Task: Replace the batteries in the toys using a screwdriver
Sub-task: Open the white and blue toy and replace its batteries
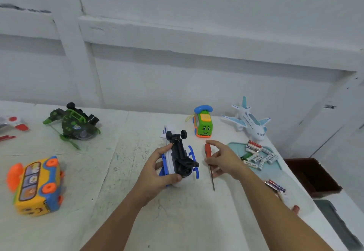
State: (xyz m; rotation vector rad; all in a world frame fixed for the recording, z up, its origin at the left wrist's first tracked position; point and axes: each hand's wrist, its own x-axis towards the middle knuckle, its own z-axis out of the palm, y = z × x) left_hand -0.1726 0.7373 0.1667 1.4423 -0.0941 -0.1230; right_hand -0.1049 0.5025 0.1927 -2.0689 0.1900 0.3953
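My left hand (157,169) grips a white and blue toy vehicle (178,158) turned upside down, its black underside and wheels facing up, near the middle of the white table (110,172). Just to its right, my right hand (222,159) holds an orange-handled screwdriver (209,162) with the metal tip pointing toward me, clear of the toy. Loose batteries (258,155) lie on a light green tray (275,167) to the right of that hand.
A green toy phone car (203,124) and a white toy airplane (249,121) stand at the back right. A dark green helicopter (73,125) and a yellow toy bus (36,186) are on the left. More batteries (274,185) and a brown box (311,176) sit by the table's right edge.
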